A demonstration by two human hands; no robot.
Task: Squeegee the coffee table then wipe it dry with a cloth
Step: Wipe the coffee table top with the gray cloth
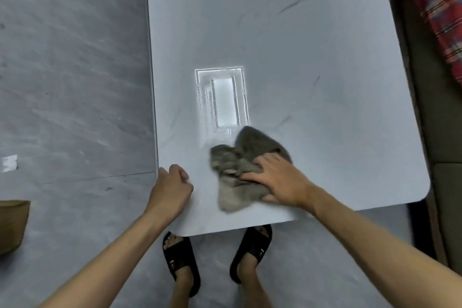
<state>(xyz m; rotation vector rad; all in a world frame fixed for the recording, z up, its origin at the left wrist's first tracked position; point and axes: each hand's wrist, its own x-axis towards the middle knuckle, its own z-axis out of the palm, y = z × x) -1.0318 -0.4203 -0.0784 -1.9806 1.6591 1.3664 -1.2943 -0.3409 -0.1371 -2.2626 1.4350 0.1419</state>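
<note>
Cloth (pixel 235 170): grey, crumpled, lying on the white table (pixel 300 45) close to its near edge, roughly midway between the left and right edges. One lobe is fanning out toward the far edge; the rest is bunching under and in front of the palm.

Right hand (pixel 277 177): lying flat on the cloth's right part, fingers straight and spread, pressing it onto the tabletop. Not curling round it.

Left hand (pixel 171 187): sitting on the table at its left edge, near the near-left corner, apart from the cloth. Fingers are curling into a loose fist; nothing is showing inside it.

Bright rectangular reflection (pixel 223 101) is showing on the tabletop just beyond the cloth, toward the table's middle. Faint dark streaks are showing toward the far-right corner.

Person is standing at the near edge, feet in black sandals (pixel 181 260) on the grey marbled floor (pixel 75 82). Red patterned fabric (pixel 440 7) is lying beyond the right edge. A brown object (pixel 12 225) is sitting on the floor well left of the table; kind unclear.
</note>
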